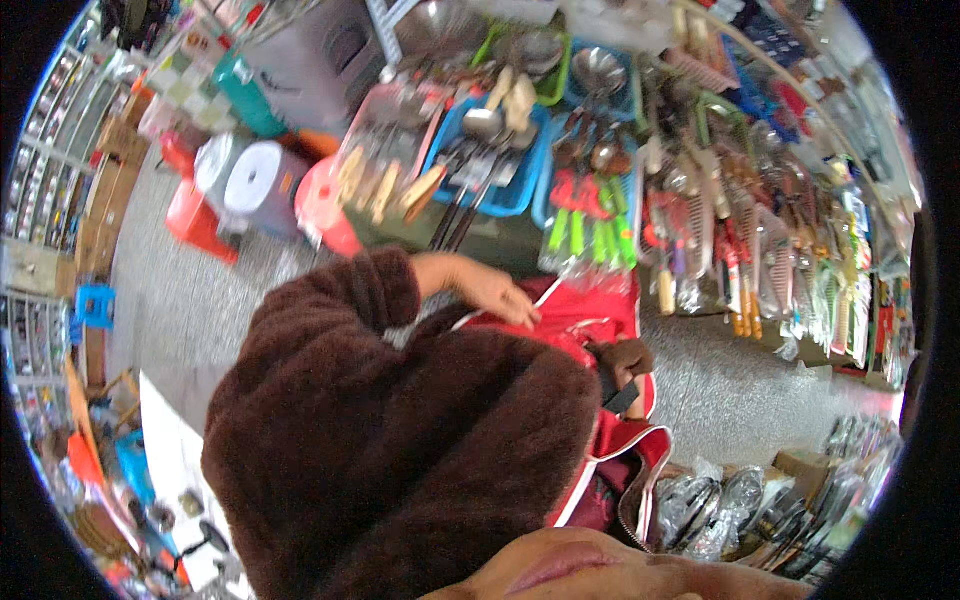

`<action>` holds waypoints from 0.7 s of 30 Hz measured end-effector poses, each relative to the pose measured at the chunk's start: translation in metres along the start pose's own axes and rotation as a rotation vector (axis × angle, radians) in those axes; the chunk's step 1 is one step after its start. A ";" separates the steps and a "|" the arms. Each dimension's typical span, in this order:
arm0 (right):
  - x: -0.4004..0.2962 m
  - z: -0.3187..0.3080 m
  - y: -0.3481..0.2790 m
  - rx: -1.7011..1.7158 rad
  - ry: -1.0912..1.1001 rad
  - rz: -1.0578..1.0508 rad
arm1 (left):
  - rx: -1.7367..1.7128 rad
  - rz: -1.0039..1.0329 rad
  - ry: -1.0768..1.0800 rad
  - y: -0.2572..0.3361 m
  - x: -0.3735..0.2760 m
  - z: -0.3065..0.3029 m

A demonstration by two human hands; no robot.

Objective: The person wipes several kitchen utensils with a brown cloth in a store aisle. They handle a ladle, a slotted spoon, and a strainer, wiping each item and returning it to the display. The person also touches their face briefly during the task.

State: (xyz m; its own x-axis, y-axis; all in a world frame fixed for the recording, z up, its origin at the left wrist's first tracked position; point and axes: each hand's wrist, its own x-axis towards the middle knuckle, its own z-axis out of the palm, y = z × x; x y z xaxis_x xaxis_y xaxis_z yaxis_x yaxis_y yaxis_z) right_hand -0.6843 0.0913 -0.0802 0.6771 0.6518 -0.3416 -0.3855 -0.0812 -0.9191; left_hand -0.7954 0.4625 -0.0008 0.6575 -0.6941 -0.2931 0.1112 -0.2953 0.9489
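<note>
My left hand (495,292) reaches out of a fuzzy brown sleeve (337,307), over a red garment with white piping (577,307). Its fingers are bent and touch the cloth beside a thin white edge; blur hides whether they grip it. What looks like my right hand (637,405) shows only as a bit of skin by a brown cuff (630,356) and a black strap or flat piece (621,396). Most of it is hidden by the red garment. An unzipped part of the garment with a metal zipper (626,525) lies lower down.
Ahead, a blue basket (517,199) holds ladles, beside a pink basket (431,112) with wooden-handled utensils. Green-handled utensils (592,232) hang over a rack edge. Plastic bins (255,180) and a coral stool (199,217) stand left on the grey floor (180,300). Wrapped kitchenware (720,502) lies lower right.
</note>
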 end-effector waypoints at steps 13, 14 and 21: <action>0.002 0.000 0.001 0.130 0.028 0.092 | 0.744 -0.414 2.067 -0.020 -0.154 -0.052; 0.002 -0.001 0.002 0.140 0.031 0.094 | 1.044 -0.471 2.079 -0.019 -0.170 -0.058; -0.001 -0.008 0.010 0.187 0.045 0.113 | 0.829 -1.250 1.361 -0.027 -0.170 -0.059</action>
State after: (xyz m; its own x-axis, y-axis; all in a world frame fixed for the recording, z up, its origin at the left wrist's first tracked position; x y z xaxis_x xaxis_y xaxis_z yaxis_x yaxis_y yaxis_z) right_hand -0.6837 0.0834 -0.0902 0.6486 0.6118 -0.4528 -0.5673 -0.0080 -0.8235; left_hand -0.8658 0.6271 0.0299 0.5733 0.8191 0.0205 0.8188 -0.5718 -0.0518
